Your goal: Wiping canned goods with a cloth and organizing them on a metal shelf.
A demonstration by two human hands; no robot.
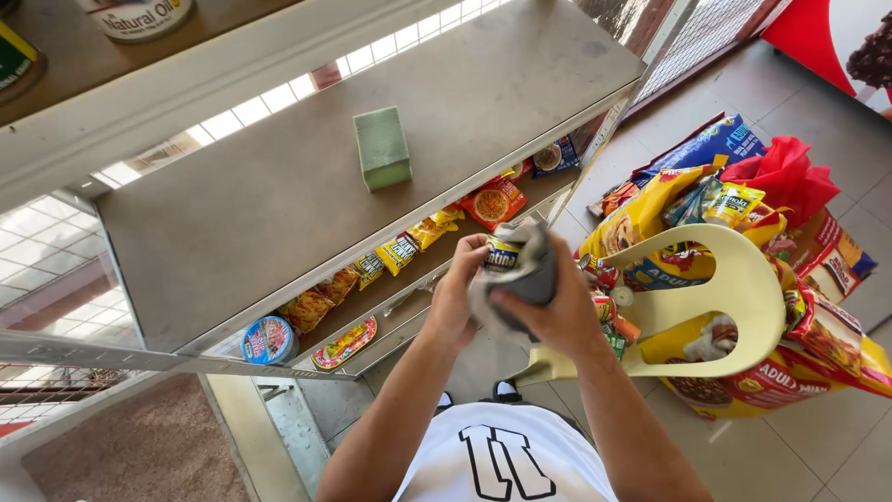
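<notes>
My left hand [457, 296] grips a small can [503, 254] with a blue and yellow label, held in front of my chest. My right hand [548, 302] presses a grey cloth [531, 270] around the can's side and top. Both hands meet over the floor, just in front of the metal shelf unit. A green rectangular sponge block [382, 147] lies alone on the grey metal shelf [279, 214] above and to the left of my hands.
The lower shelf [390, 311] carries a row of yellow and orange snack packets and flat round tins [269, 339]. To my right a pale yellow plastic chair [715, 307] stands piled with bags and packets. Tiled floor lies beyond, and jars sit on the top shelf.
</notes>
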